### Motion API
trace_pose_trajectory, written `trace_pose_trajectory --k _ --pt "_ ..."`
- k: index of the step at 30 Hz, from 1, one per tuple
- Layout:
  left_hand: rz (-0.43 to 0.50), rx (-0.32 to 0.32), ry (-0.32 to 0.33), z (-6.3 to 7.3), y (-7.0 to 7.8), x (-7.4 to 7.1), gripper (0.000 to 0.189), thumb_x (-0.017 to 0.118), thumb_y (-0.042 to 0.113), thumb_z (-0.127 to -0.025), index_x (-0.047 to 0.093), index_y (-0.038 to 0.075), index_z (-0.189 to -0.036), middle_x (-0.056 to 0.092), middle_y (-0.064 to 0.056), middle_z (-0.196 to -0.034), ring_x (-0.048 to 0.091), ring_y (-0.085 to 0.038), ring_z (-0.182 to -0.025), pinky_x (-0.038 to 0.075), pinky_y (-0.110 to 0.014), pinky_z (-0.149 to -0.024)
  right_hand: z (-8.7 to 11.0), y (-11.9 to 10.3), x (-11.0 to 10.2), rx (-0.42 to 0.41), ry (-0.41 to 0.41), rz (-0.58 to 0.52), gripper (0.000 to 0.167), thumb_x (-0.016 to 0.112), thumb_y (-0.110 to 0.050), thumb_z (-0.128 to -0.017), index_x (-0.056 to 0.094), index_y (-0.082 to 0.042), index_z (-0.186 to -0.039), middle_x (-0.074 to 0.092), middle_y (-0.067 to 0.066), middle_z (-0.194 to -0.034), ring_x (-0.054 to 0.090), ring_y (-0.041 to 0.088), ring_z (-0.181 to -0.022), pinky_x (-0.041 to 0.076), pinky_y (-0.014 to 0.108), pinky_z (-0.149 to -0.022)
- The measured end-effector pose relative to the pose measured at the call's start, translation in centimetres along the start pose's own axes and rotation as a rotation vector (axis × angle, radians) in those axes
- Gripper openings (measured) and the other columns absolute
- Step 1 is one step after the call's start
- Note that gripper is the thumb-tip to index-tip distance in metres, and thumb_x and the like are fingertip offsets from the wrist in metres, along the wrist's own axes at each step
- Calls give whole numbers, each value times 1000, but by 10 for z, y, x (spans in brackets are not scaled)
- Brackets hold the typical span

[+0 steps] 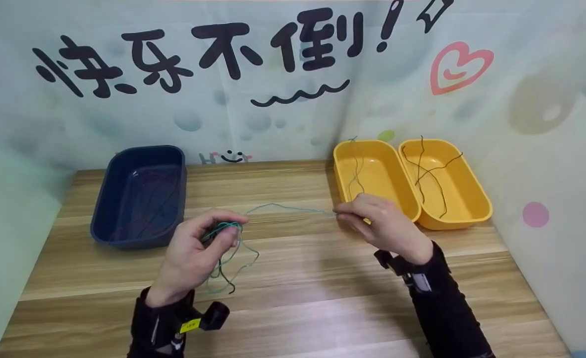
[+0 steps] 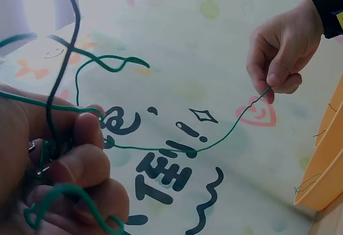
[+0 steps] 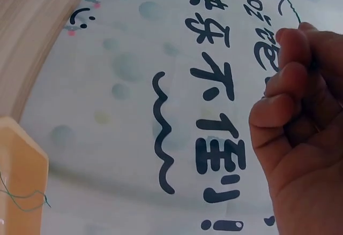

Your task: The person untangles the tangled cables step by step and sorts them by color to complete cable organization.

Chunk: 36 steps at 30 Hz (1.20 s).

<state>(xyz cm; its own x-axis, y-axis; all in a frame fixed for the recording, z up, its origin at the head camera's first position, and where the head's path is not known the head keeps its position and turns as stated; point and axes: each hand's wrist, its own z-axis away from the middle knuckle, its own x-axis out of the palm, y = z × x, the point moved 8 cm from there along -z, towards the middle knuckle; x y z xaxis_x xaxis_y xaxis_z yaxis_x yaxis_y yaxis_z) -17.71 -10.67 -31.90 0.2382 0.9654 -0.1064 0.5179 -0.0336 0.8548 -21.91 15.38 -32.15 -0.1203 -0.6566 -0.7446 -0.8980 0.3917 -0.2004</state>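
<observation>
My left hand grips a loose tangle of green strings between thumb and fingers. A darker string is among them, and loose ends hang below the hand. From this bundle one green string runs across to my right hand, which pinches its end between thumb and fingertips. In the left wrist view that string sags slightly between both hands. The right hand is over the front of the left yellow box. Part of the bundle is hidden inside the left palm.
Green strings lie in the left yellow box, reaching over its back rim. Beside it, the right yellow box holds several dark strings. A navy box with thin reddish and dark strings stands at the left. A printed cloth hangs behind the wooden table.
</observation>
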Motion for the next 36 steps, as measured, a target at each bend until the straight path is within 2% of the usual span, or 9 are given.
trace_pose_trajectory --k 3,8,13,16,20,22,26,31,36 --pt "-45 -11 -19 0 -2 -2 22 51 -8 -95 65 -3 -111 52 3 -72 49 -8 -63 42 -22 -59 1 2 -11 18 53 30 8 66 -5 -90 71 -4 -96 65 4 -75 53 13 -63 43 22 -58" --pt "-109 -65 -64 0 -9 -2 26 51 -4 -96 64 0 -119 45 0 -68 41 -10 -58 38 -24 -57 4 -2 -34 -5 228 58 19 59 -13 -96 71 -2 -87 60 5 -68 46 13 -58 36 21 -55" --pt "-218 -191 -69 0 -21 -4 29 55 0 -95 62 3 -123 60 -1 -82 57 -9 -71 49 -20 -67 7 -14 -53 -76 393 86 21 61 -13 -95 70 -1 -81 55 5 -62 39 14 -53 29 22 -50" --pt "-307 -232 -46 0 -23 -6 21 58 -3 -93 65 4 -112 66 -2 -87 63 -10 -77 53 -21 -70 8 -21 -59 -87 439 107 22 62 -14 -95 70 -1 -79 52 5 -59 36 14 -52 28 23 -50" --pt "-400 -220 -30 -1 -21 -7 12 61 -4 -90 65 6 -95 69 0 -82 64 -11 -74 53 -22 -65 9 -27 -63 -80 472 130 23 61 -13 -95 69 0 -78 52 5 -58 36 15 -52 29 24 -51" --pt "-426 -207 -28 -1 -20 -7 13 62 -5 -89 64 7 -91 69 1 -81 64 -12 -72 51 -21 -62 10 -30 -66 -79 492 136 22 61 -12 -95 69 0 -78 52 6 -58 36 16 -52 29 24 -51" --pt "-429 -199 -34 -1 -18 -6 13 64 -4 -88 63 8 -90 69 2 -81 63 -9 -71 50 -21 -60 11 -32 -69 -75 533 147 23 61 -11 -95 70 1 -77 51 6 -57 36 17 -51 28 25 -51" --pt "-413 -201 -81 0 -16 -1 10 64 -1 -89 62 9 -90 68 2 -81 62 -7 -71 48 -20 -58 11 -29 -71 -56 572 152 25 61 -12 -94 69 2 -76 52 7 -56 34 17 -50 27 25 -51" --pt "-382 -184 -116 1 -15 2 11 64 -2 -89 61 9 -89 67 1 -78 55 -6 -63 42 -20 -55 11 -25 -72 -28 589 171 28 61 -16 -95 69 3 -75 51 7 -54 33 17 -49 27 24 -50"
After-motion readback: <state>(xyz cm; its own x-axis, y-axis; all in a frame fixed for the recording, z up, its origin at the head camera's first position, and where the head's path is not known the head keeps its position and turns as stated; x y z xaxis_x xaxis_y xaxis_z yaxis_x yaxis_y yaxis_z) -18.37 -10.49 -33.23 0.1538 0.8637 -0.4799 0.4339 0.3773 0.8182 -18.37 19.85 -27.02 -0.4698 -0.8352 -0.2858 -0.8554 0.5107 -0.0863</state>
